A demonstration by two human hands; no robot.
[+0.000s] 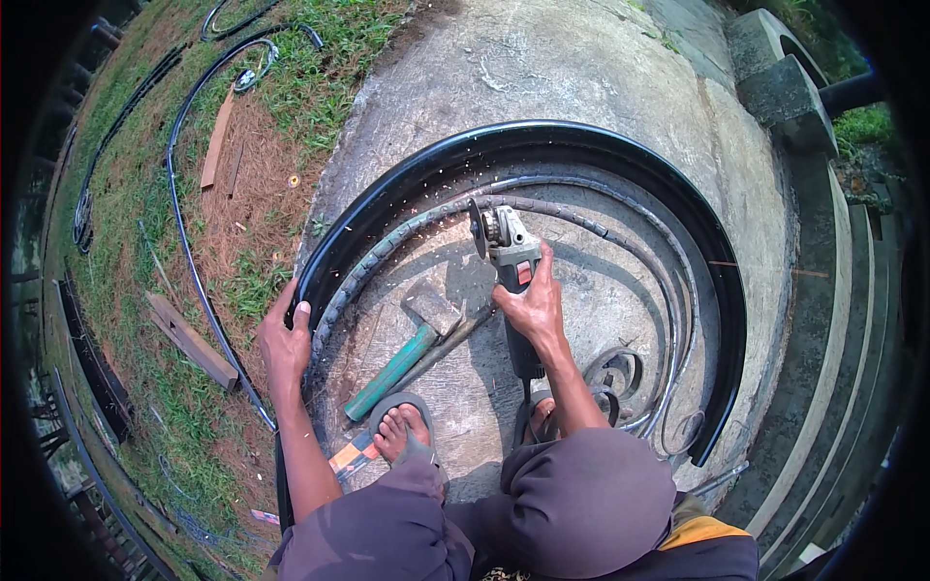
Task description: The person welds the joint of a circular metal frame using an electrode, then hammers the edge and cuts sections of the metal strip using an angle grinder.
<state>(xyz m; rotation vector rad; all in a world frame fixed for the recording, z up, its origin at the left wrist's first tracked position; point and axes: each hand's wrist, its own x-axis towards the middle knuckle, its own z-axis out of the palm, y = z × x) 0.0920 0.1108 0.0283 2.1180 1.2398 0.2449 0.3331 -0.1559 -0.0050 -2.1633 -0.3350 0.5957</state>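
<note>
The right hand (531, 305) grips a grey-and-black grinder (511, 254); the left hand (284, 349), fingers closed, clasps a glossy, curved black strip (572, 136).

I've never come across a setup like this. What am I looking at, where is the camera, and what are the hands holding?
There is no machine arm here, only a person's bare hands. The single round-edged picture comes from a wide fisheye camera worn on the head, looking down, so straight edges bend. The person's right hand has its grip around a grey-and-black angle grinder with a round disc. The left hand touches a large, curved, glossy black strip; how firmly it holds is hard to see. Inside that curve, a green-handled hammer with a metal head lies on the rough grey concrete. Green grass lies to the left.
</note>
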